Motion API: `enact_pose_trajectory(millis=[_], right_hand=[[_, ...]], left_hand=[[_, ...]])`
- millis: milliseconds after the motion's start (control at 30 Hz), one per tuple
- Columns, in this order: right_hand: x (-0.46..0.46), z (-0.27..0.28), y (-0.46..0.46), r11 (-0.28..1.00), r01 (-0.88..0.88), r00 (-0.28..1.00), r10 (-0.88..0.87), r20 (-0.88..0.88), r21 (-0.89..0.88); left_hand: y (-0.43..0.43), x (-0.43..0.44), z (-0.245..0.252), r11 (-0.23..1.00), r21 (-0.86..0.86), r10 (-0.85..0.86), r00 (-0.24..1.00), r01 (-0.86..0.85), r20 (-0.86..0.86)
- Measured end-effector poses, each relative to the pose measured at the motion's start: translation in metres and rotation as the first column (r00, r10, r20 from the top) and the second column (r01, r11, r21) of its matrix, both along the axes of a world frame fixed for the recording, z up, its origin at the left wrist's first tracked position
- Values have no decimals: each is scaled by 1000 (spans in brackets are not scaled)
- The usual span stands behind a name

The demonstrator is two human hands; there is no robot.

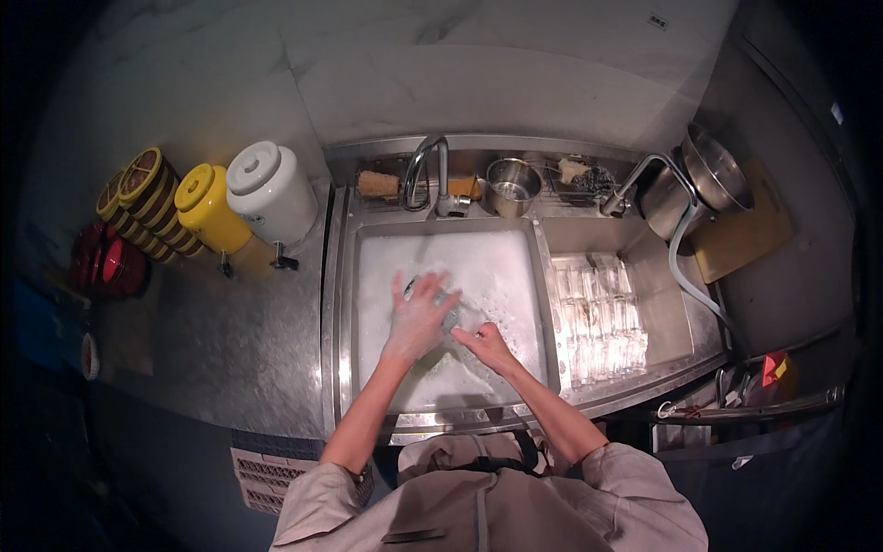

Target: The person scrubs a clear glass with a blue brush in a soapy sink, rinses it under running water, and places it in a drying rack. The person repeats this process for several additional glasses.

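Note:
A foam-filled stainless steel sink basin [386, 248] lies before me, and both of my hands are over it. Blurred by motion, my left hand [417, 321] is spread over a clear, greenish piece of glassware [450, 316], which looks like a drinking glass. Most of that glass is hidden behind the fingers. My right hand [491, 346] has its fingers curled at the near right end of the glass, with the thumb towards it. White suds lie around both hands. Clear drinking glasses [597, 317] lie in rows in the right-hand basin [669, 310].
Behind the basins stand a chrome faucet [441, 172], a steel pot [514, 186], a sponge [378, 185] and a steel-wool scrubber [593, 181]. A hose [679, 265] hangs from the right faucet. White [272, 186] and yellow [214, 207] dispensers stand on the left counter [241, 345].

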State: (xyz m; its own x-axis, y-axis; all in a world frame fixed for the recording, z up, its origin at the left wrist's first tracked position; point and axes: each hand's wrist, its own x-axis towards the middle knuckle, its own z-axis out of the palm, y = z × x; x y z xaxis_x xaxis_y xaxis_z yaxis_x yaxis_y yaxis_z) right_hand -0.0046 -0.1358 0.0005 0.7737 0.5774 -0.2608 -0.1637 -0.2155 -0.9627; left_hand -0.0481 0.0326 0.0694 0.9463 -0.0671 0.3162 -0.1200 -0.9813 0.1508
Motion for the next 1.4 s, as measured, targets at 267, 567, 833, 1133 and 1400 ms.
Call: enact_pose_trajectory(millis=[267,567,833,1133,1400], right_hand=[[6,35,4,1000,-14,837,22,547,-18],[-13,64,-14,909,51,498,336,799,-414],[-13,65,-17,969,58,382,200,902,-240],[-11,51,0,931,-197,571,363,736,-307],[-4,34,14,995,-100,988,99,118,0]], left_hand=[[-7,-4,-38,-266,-963,129,991,50,16],[-17,23,-58,-915,-393,222,925,90,-307],[-12,21,-60,-870,-447,363,883,207,-297],[-22,16,-46,-871,-470,315,896,143,-312],[-26,26,-55,-880,-430,331,909,201,-254]])
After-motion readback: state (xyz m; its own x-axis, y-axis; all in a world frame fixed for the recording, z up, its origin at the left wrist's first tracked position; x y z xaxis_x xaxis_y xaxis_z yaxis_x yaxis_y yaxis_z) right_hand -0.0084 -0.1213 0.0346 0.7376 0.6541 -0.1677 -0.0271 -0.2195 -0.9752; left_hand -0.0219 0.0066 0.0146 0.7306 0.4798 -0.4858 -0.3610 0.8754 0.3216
